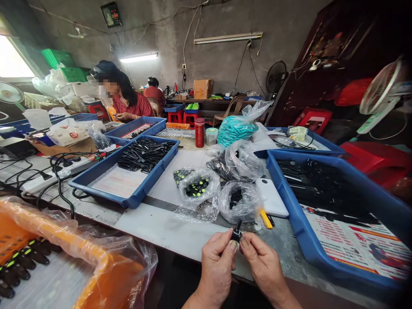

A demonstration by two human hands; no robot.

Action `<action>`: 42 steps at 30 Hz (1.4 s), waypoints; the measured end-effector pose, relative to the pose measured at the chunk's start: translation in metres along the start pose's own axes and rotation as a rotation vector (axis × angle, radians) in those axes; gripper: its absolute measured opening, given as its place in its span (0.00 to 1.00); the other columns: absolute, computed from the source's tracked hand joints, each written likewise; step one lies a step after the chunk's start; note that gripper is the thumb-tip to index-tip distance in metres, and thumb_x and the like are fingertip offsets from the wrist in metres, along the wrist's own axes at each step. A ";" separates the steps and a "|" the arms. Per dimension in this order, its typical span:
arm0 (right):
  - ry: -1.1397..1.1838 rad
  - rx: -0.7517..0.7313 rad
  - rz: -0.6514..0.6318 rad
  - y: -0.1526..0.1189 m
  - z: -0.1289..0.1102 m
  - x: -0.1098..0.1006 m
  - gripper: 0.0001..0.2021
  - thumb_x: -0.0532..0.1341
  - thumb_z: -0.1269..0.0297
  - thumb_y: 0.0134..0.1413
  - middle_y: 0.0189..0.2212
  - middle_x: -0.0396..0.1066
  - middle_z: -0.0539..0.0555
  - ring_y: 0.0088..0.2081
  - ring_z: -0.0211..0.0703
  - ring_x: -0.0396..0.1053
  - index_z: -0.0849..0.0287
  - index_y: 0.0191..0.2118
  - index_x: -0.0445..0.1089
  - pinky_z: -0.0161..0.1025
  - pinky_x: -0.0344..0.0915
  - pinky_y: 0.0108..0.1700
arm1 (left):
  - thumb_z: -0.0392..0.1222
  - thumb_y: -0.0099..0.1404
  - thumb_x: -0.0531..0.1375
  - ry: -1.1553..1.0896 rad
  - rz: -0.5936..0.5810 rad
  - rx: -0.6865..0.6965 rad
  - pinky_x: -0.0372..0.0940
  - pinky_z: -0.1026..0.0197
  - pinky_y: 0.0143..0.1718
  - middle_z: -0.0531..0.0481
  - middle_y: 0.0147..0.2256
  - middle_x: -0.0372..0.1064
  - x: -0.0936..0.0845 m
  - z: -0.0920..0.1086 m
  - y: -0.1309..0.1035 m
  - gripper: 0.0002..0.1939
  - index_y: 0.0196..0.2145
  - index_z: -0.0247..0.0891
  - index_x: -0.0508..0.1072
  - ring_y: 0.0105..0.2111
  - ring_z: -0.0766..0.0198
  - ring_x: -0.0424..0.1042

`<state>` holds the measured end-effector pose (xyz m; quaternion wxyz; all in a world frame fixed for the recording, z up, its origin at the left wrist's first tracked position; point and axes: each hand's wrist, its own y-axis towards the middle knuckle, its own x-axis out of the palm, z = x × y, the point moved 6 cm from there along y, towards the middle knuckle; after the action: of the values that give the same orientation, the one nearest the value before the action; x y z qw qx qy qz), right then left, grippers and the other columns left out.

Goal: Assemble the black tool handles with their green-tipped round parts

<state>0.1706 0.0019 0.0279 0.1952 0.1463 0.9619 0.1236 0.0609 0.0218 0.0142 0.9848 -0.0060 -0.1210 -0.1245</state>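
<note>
At the front edge of the table my left hand pinches a small black part with a narrow stem pointing up. My right hand closes thumb and fingers on the same part from the right. Its exact kind is too small to tell. Just beyond my hands lies an open plastic bag of black pieces. Left of it is a bag of black pieces with yellow-green dots, and a small bag of tiny metal parts. A yellow-handled tool rests beside a white phone.
Blue trays of black parts stand left and right. An orange plastic-lined crate is at front left. A red bottle and a bag of turquoise pieces stand behind. A co-worker sits across the table.
</note>
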 end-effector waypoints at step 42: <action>-0.050 0.055 0.145 0.018 0.016 -0.023 0.20 0.52 0.47 0.52 0.15 0.62 0.48 0.17 0.39 0.60 0.59 0.24 0.66 0.31 0.57 0.17 | 0.47 0.59 0.55 0.027 -0.079 0.038 0.52 0.69 0.16 0.51 0.27 0.58 0.008 0.010 -0.005 0.16 0.42 0.39 0.72 0.16 0.75 0.54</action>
<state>0.2014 0.0138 0.0268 0.2054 0.2237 0.9467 0.1072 0.0649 0.0158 0.0254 0.9806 0.0190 -0.1100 -0.1611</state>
